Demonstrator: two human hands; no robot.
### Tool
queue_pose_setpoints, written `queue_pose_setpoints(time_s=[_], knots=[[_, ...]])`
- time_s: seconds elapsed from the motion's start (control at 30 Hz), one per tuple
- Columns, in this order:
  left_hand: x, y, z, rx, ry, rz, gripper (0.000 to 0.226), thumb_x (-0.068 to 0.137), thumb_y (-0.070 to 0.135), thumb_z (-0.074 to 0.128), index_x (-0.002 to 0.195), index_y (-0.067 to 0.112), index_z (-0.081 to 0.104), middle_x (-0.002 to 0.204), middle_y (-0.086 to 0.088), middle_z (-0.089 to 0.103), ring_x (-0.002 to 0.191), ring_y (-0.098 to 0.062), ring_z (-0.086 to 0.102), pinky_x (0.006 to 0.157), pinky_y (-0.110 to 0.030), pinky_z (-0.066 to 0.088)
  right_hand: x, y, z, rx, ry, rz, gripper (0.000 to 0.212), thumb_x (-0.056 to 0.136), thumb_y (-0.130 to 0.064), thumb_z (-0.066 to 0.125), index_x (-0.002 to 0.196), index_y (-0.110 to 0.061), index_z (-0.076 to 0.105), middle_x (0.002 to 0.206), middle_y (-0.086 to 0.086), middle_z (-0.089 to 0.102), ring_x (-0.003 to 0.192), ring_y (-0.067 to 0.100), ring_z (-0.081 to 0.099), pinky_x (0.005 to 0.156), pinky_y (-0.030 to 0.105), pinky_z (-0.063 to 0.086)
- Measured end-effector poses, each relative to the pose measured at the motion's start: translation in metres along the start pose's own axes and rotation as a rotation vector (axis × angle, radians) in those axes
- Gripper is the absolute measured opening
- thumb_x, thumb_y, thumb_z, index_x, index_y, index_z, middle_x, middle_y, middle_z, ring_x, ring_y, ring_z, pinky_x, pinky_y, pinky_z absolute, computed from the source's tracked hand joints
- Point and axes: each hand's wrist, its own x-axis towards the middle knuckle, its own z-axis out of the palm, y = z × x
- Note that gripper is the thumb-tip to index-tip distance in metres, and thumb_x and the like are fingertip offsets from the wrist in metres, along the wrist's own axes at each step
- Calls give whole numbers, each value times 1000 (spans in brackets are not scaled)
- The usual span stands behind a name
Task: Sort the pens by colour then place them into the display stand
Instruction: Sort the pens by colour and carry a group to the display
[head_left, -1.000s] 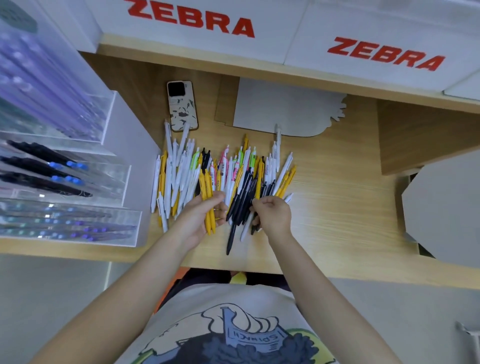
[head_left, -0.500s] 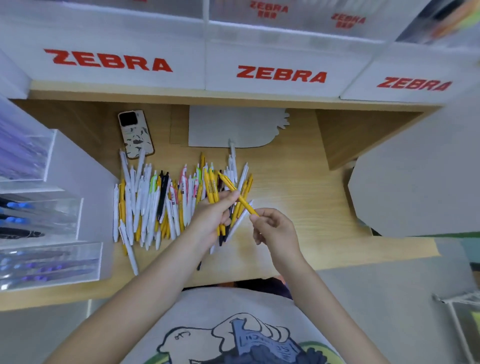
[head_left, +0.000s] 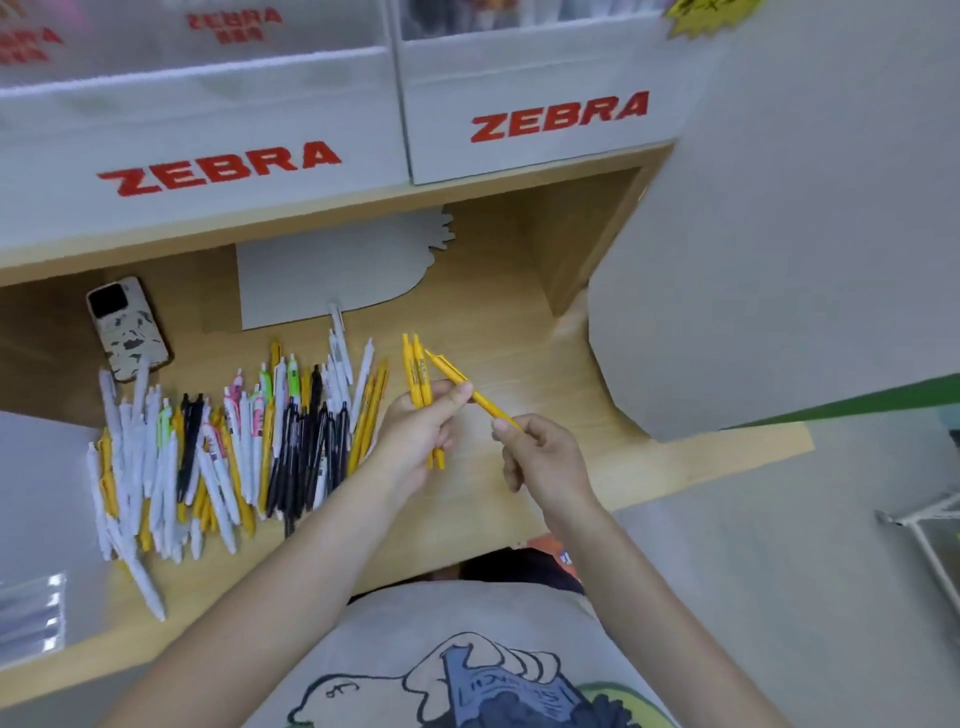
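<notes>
A mixed heap of pens (head_left: 234, 447), white, yellow, black, pink and green, lies spread on the wooden shelf (head_left: 519, 332). To the right of the heap, my left hand (head_left: 421, 436) grips two yellow pens (head_left: 418, 374) upright above the shelf. My right hand (head_left: 545, 457) pinches the lower end of a third yellow pen (head_left: 452, 371), whose upper part lies against my left thumb. White ZEBRA display stand boxes (head_left: 561, 119) stand on the ledge above. A clear display stand (head_left: 31, 613) shows at the lower left edge.
A phone (head_left: 127, 330) in a patterned case lies at the back left of the shelf. A grey card cut-out (head_left: 332, 275) lies flat behind the pens. A large grey panel (head_left: 779, 260) closes off the right side. A wire rack (head_left: 930, 525) shows at far right.
The view has swung right and up. Both hands have lifted away from the heap to its right, the left with two yellow pens, the right still pinching a third.
</notes>
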Motion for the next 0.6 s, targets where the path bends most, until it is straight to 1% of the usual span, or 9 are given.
queue_pose_setpoints(time_s=[0.07, 0.17, 0.3, 0.33, 0.4, 0.43, 0.47, 0.53, 0.6], knots=[[4, -2, 14, 11, 1, 5, 12, 86, 20, 77, 85, 16, 66, 56, 5, 48, 43, -10, 31, 51, -27, 29, 5, 0, -13, -3, 1, -13, 22, 92, -24, 68, 88, -3, 67, 56, 6, 54, 48, 17, 49, 51, 27, 43], [8, -9, 30, 68, 1, 3, 11, 86, 21, 77, 84, 15, 68, 50, 10, 46, 43, -9, 33, 50, -26, 31, 14, 1, -30, 3, 32, -17, 11, 91, -19, 70, 90, -8, 72, 61, 5, 60, 50, 16, 53, 50, 27, 46], [16, -18, 41, 75, -27, 8, 13, 85, 21, 78, 78, 16, 68, 51, 5, 42, 45, -13, 32, 50, -28, 30, 25, 4, -50, -59, -14, -9, 15, 94, -17, 64, 88, -5, 71, 58, 4, 59, 47, 17, 51, 48, 26, 44], [18, -19, 44, 93, -29, 15, 13, 84, 22, 78, 77, 16, 69, 52, 3, 43, 45, -13, 32, 49, -27, 31, 27, 6, -53, -77, -33, -9, 16, 95, -18, 63, 89, -5, 70, 58, 4, 60, 47, 17, 52, 48, 26, 44], [23, -22, 47, 147, -21, 18, 12, 86, 26, 77, 81, 17, 72, 60, 0, 58, 45, -12, 35, 47, -24, 34, 33, 10, -56, -111, -54, -11, 19, 97, -21, 60, 90, -6, 69, 60, 5, 61, 49, 19, 55, 49, 27, 46], [26, -24, 48, 183, -18, 14, 13, 88, 29, 75, 86, 16, 72, 69, 0, 65, 46, -11, 38, 48, -23, 36, 36, 12, -57, -124, -43, -14, 19, 98, -23, 59, 90, -9, 68, 61, 5, 62, 50, 20, 56, 49, 27, 46], [31, -28, 48, 214, -15, 2, 16, 90, 30, 72, 92, 14, 71, 78, -1, 67, 49, -11, 42, 49, -22, 38, 41, 15, -58, -138, -15, -15, 19, 99, -25, 57, 90, -11, 67, 61, 6, 63, 50, 20, 57, 50, 28, 47], [42, -36, 45, 223, 3, -54, 15, 97, 24, 64, 99, 9, 65, 85, -6, 63, 57, -14, 51, 54, -24, 44, 56, 21, -60, -177, 71, 1, 18, 98, -27, 57, 89, -13, 65, 60, 7, 63, 50, 19, 56, 52, 30, 48], [54, -46, 41, 158, 18, -113, 6, 100, 8, 56, 96, 7, 61, 84, -12, 59, 65, -19, 57, 62, -30, 52, 73, 31, -61, -224, 133, 22, 17, 97, -28, 60, 87, -14, 62, 59, 6, 63, 48, 18, 55, 52, 31, 48]])
